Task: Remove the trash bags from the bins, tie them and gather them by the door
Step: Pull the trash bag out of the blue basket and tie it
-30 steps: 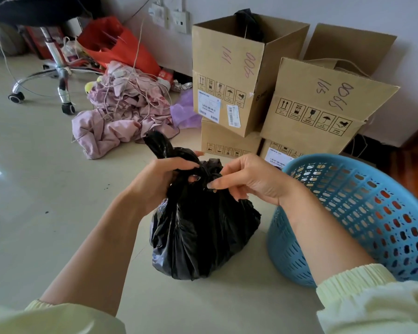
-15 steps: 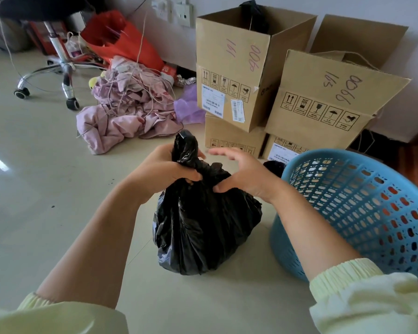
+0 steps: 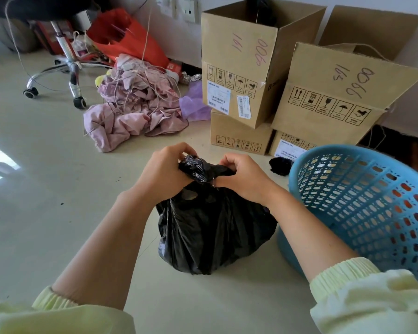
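Item: black trash bag (image 3: 210, 227), thin plastic film, partly filled. Location: centre of the frame, standing on the pale floor (image 3: 46, 201), out of its bin and just beside the blue perforated bin (image 3: 362, 208) at right, which leans toward the camera.

Condition: neck gathered and twisted into a crinkled knot at the top; body slack, creased and bulging low.

Left hand (image 3: 164, 172): clenched on the twisted end of the neck at the left side of the knot. Right hand (image 3: 244, 177): pinching the opposite strand of film, fingers curled tight against the knot.

Handling, judged: soft and yielding, no stiffness of its own; glossy film probably slippery under a loose grip and liable to tear if pulled sharply. Load looks modest, likely light enough for one hand. Best hold: the bunched neck just below the knot, never the thin side wall.

Surroundings: cardboard boxes (image 3: 246, 66) upper right; heap of pink cloth (image 3: 130, 112) upper centre-left; office chair base (image 3: 68, 75) upper left. Door not in view.
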The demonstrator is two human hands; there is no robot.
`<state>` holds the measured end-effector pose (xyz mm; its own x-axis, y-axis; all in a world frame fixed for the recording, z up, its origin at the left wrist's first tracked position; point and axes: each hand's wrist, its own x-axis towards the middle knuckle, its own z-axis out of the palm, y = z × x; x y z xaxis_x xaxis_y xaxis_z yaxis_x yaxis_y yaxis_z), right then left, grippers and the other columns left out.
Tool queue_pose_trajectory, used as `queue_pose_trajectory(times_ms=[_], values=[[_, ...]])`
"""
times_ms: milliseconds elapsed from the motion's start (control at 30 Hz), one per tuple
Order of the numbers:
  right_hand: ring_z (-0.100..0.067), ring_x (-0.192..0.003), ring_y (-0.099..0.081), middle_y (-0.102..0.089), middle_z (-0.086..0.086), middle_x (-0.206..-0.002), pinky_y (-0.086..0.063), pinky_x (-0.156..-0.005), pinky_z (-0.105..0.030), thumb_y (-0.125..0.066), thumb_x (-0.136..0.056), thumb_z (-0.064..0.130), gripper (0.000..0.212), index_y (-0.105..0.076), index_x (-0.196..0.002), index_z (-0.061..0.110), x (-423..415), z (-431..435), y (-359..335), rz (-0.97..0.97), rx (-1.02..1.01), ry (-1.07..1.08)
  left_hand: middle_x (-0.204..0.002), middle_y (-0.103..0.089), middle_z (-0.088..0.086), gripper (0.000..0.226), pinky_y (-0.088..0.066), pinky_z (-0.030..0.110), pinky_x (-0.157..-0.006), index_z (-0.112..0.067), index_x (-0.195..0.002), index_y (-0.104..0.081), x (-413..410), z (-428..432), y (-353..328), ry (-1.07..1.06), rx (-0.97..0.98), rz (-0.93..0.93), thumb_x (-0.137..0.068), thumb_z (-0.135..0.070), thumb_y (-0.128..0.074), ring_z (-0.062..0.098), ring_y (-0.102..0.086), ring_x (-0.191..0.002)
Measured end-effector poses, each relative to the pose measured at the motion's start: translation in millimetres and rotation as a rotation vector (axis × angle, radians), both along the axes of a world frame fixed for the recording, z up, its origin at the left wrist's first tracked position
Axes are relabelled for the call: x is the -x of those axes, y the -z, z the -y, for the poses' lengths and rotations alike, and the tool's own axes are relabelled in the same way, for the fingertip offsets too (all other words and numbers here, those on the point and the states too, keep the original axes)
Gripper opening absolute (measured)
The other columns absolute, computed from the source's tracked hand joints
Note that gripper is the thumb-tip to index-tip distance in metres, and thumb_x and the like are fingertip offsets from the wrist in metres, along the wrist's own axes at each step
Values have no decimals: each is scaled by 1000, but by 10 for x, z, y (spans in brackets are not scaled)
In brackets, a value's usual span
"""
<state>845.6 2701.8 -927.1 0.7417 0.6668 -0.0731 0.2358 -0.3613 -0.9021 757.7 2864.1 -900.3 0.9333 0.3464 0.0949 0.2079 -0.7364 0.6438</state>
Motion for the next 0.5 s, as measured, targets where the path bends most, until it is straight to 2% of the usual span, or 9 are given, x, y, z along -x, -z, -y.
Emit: queue_pose_trajectory(times_ms=[100, 233, 300, 400, 500], values=[[-13, -67, -63, -70, -2, -76, -47, -69, -26, -78, -74, 9, 24, -58, -89, 7, 2, 13, -6, -44, -8, -1, -83, -71, 0, 29, -48, 30, -71, -23, -93, -68, 6, 23, 9, -24, -23, 27, -73, -4, -61, 23, -61, -80], [-9, -72, -70, -76, -7, -84, -51, -68, -16, -80, -75, 8, 24, -65, -93, 6, 1, 42, -48, -141, -56, 3, -85, -72, -6, 37, -49, 24, -71, -28, -93, -75, 3, 29, 14, -106, 12, 51, -75, -1, -59, 14, -62, -80], [-10, -75, -69, -75, -11, -88, -51, -72, -16, -79, -76, 8, 20, -69, -93, 3, 8, 44, -59, -160, -52, -4, -82, -73, -7, 38, -52, 21, -71, -28, -96, -76, -4, 28, 21, -149, 178, 46, -78, 0, -59, 9, -64, -76], [-15, -76, -66, -72, -13, -87, -50, -76, -22, -77, -78, 13, 19, -72, -92, 1, 8, 56, -38, -204, -6, -7, -83, -75, 2, 34, -58, 20, -72, -19, -93, -77, 26, 34, 13, -159, 555, 118, -79, 9, -64, 8, -68, -72], [-24, -80, -67, -71, -19, -89, -51, -81, -32, -75, -79, 16, 20, -73, -93, 1, -5, 80, -19, -277, 4, -22, -88, -74, 6, 27, -57, 20, -69, -6, -94, -75, 56, 16, 36, -155, 752, 200, -76, 12, -67, 14, -68, -77]])
